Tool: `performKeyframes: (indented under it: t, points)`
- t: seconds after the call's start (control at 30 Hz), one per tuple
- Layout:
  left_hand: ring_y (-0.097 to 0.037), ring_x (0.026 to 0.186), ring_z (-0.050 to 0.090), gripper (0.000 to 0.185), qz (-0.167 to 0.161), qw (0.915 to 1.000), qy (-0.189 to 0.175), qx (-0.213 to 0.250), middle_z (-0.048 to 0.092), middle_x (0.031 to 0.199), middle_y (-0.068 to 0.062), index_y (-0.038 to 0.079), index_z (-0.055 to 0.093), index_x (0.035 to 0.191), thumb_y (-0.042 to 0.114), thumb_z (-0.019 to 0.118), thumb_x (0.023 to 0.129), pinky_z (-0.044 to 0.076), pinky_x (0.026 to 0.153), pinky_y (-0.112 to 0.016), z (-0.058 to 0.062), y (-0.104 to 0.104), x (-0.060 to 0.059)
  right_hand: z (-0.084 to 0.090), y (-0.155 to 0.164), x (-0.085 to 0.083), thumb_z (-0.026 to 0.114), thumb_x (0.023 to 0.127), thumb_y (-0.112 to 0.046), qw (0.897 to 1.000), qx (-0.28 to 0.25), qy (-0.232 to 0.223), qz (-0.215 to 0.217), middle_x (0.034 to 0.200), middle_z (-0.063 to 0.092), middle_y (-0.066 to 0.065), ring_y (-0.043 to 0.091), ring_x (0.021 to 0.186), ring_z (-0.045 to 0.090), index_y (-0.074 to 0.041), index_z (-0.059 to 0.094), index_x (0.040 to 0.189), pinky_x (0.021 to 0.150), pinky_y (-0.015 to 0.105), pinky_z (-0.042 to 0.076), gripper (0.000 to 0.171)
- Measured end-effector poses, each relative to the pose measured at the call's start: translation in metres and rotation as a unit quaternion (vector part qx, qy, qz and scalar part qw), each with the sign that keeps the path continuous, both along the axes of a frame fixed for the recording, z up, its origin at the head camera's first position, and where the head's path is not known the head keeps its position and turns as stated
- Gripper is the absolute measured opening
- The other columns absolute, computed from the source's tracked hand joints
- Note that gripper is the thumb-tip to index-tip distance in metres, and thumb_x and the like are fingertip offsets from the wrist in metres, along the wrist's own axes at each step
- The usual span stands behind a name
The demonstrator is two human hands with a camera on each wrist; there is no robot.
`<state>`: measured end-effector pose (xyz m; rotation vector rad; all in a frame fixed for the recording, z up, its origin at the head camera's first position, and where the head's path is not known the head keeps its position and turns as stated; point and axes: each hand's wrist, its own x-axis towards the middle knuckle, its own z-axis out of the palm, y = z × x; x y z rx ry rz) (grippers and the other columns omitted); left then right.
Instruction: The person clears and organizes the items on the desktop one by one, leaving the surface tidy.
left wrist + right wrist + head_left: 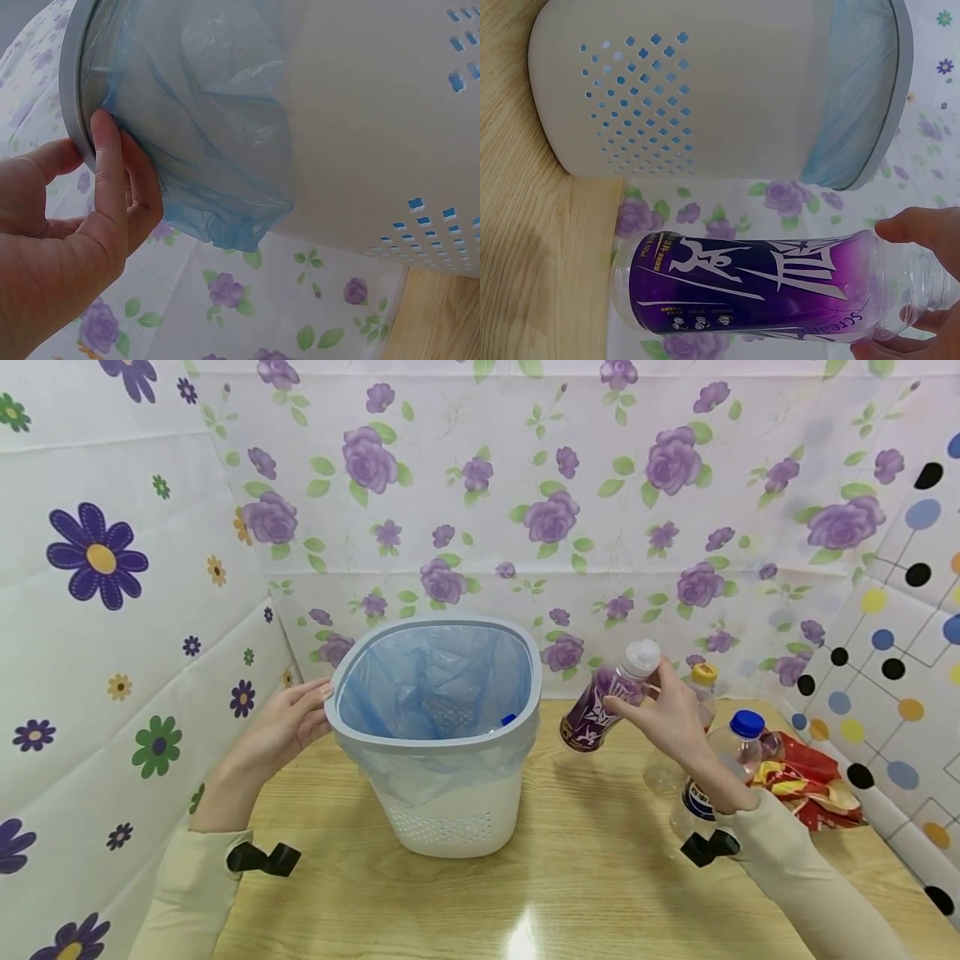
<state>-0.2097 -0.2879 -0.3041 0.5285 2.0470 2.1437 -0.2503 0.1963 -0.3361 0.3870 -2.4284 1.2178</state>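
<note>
A white trash can (pixel 450 814) with a grey rim and a blue plastic liner (pixel 420 668) stands on the table. My left hand (pixel 288 727) pinches its rim at the left side, thumb and fingers on either side of the edge in the left wrist view (pixel 112 187). To the right of the can, my right hand (pixel 667 710) grips a purple-labelled drink bottle (pixel 592 714) near its white cap. The bottle is tilted, its base toward the can and above the table. Inside the can a blue cap (pixel 508 719) shows; the rest of that thing is hidden.
Behind my right hand stand a bottle with a yellow cap (pixel 703 675) and a clear bottle with a blue cap (pixel 746 724). A crumpled red snack bag (pixel 817 785) lies at the table's right. Flowered cloth walls (pixel 480 527) enclose the table's back and sides.
</note>
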Motion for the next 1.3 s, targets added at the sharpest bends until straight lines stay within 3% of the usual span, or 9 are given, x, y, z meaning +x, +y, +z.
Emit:
performKeyframes:
  t: [0.23, 0.5, 0.67, 0.83, 0.9, 1.13, 1.3]
  points:
    - [-0.005, 0.106, 0.066, 0.060, 0.000, 1.0000, -0.006, -0.004, 0.062, 0.123, 0.007, -0.016, 0.017, 0.146, 0.018, 0.043, 0.105, 0.055, 0.088, -0.016, 0.001, 0.000, 0.000, 0.004, -0.001, 0.004, 0.078, 0.082, -0.023, 0.999, -0.017, 0.029, 0.013, 0.136, 0.049, 0.023, 0.042, 0.123, 0.052, 0.001, 0.036, 0.142, 0.104, 0.055, 0.045, 0.077]
    - [-0.005, 0.107, 0.066, 0.060, -0.005, 1.0000, -0.002, 0.002, 0.062, 0.123, 0.007, -0.017, 0.015, 0.146, 0.017, 0.041, 0.105, 0.054, 0.089, -0.017, 0.000, 0.000, 0.000, 0.011, -0.001, 0.008, 0.078, 0.083, -0.023, 0.999, -0.014, 0.029, 0.016, 0.132, 0.049, 0.021, 0.040, 0.121, 0.051, 0.000, 0.037, 0.141, 0.102, 0.056, 0.046, 0.074]
    - [-0.005, 0.106, 0.066, 0.061, -0.003, 1.0000, -0.001, -0.005, 0.062, 0.123, 0.008, -0.018, 0.014, 0.146, 0.018, 0.041, 0.105, 0.055, 0.088, -0.016, 0.001, 0.000, 0.000, 0.016, 0.000, 0.011, 0.079, 0.081, -0.026, 0.999, 0.003, 0.054, -0.006, 0.128, 0.054, 0.021, 0.040, 0.119, 0.055, -0.001, 0.042, 0.138, 0.102, 0.057, 0.046, 0.072]
    - [-0.004, 0.105, 0.066, 0.062, -0.001, 1.0000, -0.002, -0.003, 0.061, 0.122, 0.009, -0.018, 0.011, 0.146, 0.017, 0.041, 0.105, 0.055, 0.088, -0.015, 0.001, 0.000, 0.001, 0.024, 0.001, 0.016, 0.079, 0.082, -0.019, 0.996, -0.019, 0.081, 0.008, 0.131, 0.054, 0.021, 0.038, 0.121, 0.053, -0.004, 0.040, 0.142, 0.103, 0.056, 0.045, 0.073]
    - [-0.003, 0.105, 0.066, 0.062, 0.000, 1.0000, -0.003, -0.001, 0.062, 0.122, 0.010, -0.019, 0.010, 0.146, 0.017, 0.041, 0.105, 0.055, 0.087, -0.015, 0.001, 0.000, 0.001, 0.028, 0.000, 0.018, 0.079, 0.081, -0.016, 0.995, -0.026, 0.094, 0.010, 0.132, 0.053, 0.018, 0.032, 0.121, 0.053, -0.006, 0.040, 0.143, 0.103, 0.051, 0.046, 0.074]
    - [-0.005, 0.105, 0.066, 0.062, 0.000, 1.0000, -0.004, 0.002, 0.061, 0.123, 0.008, -0.018, 0.012, 0.146, 0.018, 0.042, 0.105, 0.055, 0.086, -0.015, 0.001, 0.001, 0.001, 0.044, -0.005, 0.025, 0.081, 0.076, -0.003, 0.986, -0.059, 0.155, 0.013, 0.132, 0.055, 0.009, -0.003, 0.113, 0.049, -0.013, 0.043, 0.144, 0.095, 0.010, 0.046, 0.078]
    - [-0.005, 0.105, 0.066, 0.062, -0.005, 1.0000, -0.006, 0.004, 0.061, 0.123, 0.007, -0.018, 0.011, 0.146, 0.017, 0.042, 0.105, 0.055, 0.087, -0.015, 0.001, 0.000, 0.000, 0.055, -0.009, 0.029, 0.080, 0.076, -0.001, 0.982, -0.070, 0.175, 0.013, 0.133, 0.054, 0.008, -0.004, 0.114, 0.048, -0.013, 0.044, 0.144, 0.094, 0.008, 0.046, 0.078]
